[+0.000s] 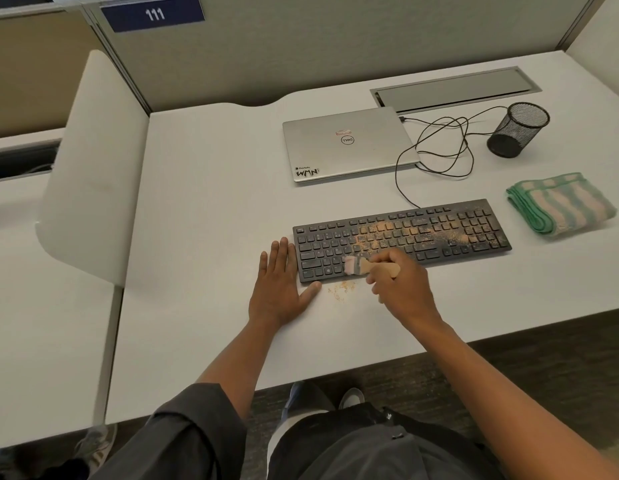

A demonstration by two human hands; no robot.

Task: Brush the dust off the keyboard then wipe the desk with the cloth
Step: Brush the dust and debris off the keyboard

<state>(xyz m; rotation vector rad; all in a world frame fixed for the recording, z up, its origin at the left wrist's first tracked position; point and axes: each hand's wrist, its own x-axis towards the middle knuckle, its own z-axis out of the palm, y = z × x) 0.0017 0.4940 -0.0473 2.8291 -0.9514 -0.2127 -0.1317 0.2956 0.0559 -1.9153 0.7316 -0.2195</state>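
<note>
Fingers round brush, Dell laptop

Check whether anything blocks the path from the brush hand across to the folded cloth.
The right hand grips the brush at the keyboard's near left edge. The cloth lies on the desk beyond the keyboard's right end. Only the low keyboard lies between; nothing visible stands in the way.
</note>
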